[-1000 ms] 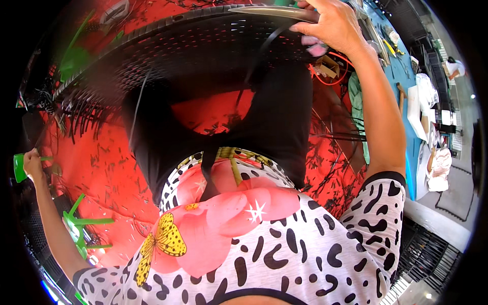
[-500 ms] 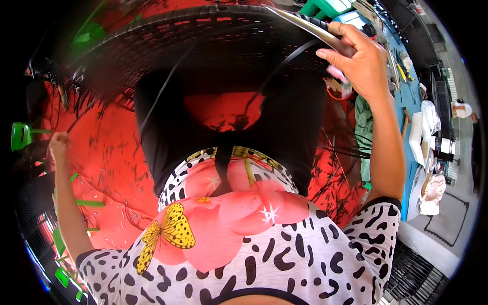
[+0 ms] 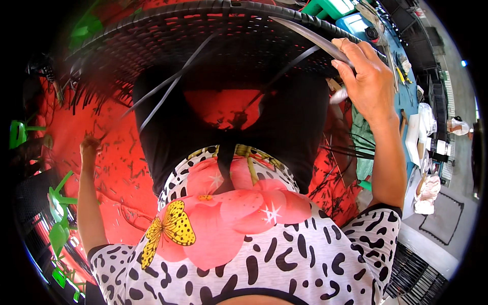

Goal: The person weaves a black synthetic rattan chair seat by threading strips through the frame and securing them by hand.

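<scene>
A large dark woven basket (image 3: 168, 26) with open mesh and a thick rim lies across my knees. My right hand (image 3: 370, 84) is closed around a long pointed metal blade (image 3: 310, 35), whose tip reaches over the weave near the rim. Low on the left, my left hand (image 3: 90, 146) is closed in a pinch. A flat dark strip (image 3: 160, 89) runs from the weave down toward it, blurred near the fingers. Another loose strip (image 3: 161, 105) crosses it and hangs over my thigh. A third strip (image 3: 290, 66) comes off the weave below the blade.
Strip offcuts litter the red floor covering (image 3: 119, 168). To the right stands a blue table (image 3: 401, 96) with tools, white packaging and a crumpled cloth (image 3: 428, 194). Green stools (image 3: 61, 198) stand at the left. Loose black strips (image 3: 351, 151) stick out beside my right thigh.
My left hand has moved right, closer to my body, and the strip toward it now crosses the other strip. My right hand and the blade have shifted slightly right and down.
</scene>
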### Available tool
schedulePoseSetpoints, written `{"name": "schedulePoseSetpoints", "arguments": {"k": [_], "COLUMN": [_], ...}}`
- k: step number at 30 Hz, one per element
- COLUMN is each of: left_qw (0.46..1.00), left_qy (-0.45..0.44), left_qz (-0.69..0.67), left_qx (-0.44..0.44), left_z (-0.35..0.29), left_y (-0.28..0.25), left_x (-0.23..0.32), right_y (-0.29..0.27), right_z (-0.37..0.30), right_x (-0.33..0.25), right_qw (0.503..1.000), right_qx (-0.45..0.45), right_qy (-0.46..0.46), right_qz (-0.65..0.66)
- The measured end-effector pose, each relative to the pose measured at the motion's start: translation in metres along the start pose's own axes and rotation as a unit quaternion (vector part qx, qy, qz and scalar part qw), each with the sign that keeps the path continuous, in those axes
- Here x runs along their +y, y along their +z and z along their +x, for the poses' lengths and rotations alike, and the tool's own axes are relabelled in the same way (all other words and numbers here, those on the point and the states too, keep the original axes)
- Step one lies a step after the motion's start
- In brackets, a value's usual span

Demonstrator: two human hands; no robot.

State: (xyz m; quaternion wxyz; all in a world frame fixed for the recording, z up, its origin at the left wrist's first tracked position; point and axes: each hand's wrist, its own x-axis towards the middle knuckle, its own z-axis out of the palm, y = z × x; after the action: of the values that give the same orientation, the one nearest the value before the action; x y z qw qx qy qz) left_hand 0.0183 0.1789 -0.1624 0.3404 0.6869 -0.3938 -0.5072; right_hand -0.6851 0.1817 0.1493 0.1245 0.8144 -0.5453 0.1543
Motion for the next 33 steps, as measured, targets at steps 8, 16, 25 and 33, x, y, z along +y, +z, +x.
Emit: {"name": "schedulePoseSetpoints", "arguments": {"k": [8, 16, 25, 33], "left_qw": [0.898, 0.760, 0.580, 0.609], "left_qy": [0.216, 0.588, 0.761, 0.730], "left_qz": [0.382, 0.279, 0.288, 0.304], "left_qx": [0.032, 0.015, 0.043, 0.060], "left_z": [0.005, -0.105, -0.099, -0.094], "left_y": [0.043, 0.251, 0.348, 0.354], "left_x": [0.041, 0.260, 0.325, 0.321], "right_y": [-0.001, 0.025, 0.024, 0.018], "right_z": [-0.013, -0.035, -0.041, -0.021], "right_x": [-0.014, -0.019, -0.018, -0.010], "right_qw": [0.999, 0.999, 0.991, 0.994], "right_qx": [-0.002, -0.015, 0.036, 0.108], "right_qy": [-0.021, -0.004, 0.052, -0.005], "right_qz": [-0.035, 0.048, 0.119, 0.021]}}
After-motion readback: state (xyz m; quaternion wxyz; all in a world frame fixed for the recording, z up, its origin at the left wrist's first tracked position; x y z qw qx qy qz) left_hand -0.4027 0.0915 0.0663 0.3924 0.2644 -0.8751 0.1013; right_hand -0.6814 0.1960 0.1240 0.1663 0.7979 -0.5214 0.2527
